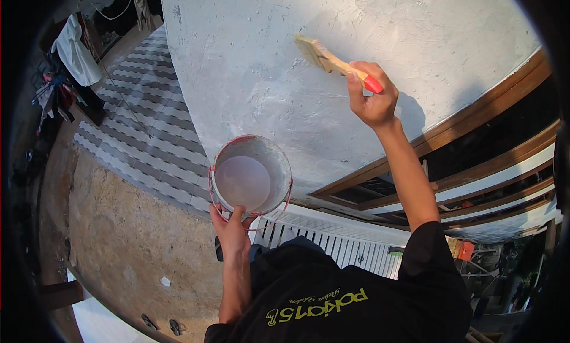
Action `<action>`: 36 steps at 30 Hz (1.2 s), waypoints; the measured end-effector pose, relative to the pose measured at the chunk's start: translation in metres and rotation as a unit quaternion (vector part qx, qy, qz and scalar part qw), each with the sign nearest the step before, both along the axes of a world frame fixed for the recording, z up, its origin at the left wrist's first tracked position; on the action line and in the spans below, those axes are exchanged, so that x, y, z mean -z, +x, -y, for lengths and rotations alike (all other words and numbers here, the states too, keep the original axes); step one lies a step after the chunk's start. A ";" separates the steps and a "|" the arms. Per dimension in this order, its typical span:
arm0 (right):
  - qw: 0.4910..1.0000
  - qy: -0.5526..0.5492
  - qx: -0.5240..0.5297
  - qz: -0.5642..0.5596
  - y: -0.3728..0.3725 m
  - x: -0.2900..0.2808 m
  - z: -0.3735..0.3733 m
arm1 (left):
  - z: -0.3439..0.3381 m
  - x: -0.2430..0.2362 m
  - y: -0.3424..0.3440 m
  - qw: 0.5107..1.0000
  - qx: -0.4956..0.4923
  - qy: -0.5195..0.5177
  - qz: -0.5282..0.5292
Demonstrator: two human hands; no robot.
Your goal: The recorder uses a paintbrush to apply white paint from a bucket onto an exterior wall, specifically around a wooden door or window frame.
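Note:
My right hand (pixel 375 97) is closed round the wooden handle of a wide paintbrush (pixel 330 59) with a red handle end. Its pale bristles point left, up against a whitish, rough plastered wall (pixel 249 64). Low on the left, my left hand (pixel 230 230) grips the near rim of a bucket (pixel 279 171), with the thumb over the edge and the other fingers partly hidden beneath. Inside the bucket sits a milky, greyish liquid (pixel 242 183). The rim and the thin wire handle carry red marks.
Wood-framed window openings (pixel 463 129) run along the right of the wall. Below me is a white slatted bench-like surface (pixel 332 242). Grey patterned tiles (pixel 142 105) and a brown ground (pixel 130 224) lie at left, with sandals (pixel 174 327) and hanging cloths (pixel 77 52).

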State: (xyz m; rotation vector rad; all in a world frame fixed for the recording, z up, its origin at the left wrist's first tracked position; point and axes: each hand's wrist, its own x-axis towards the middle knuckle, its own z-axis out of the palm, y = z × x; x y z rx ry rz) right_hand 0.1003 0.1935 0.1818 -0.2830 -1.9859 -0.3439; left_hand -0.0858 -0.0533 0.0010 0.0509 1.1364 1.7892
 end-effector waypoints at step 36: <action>0.989 -0.119 -0.039 0.078 -0.029 0.069 -0.014 | 0.019 -0.002 0.013 1.000 -0.015 0.007 0.003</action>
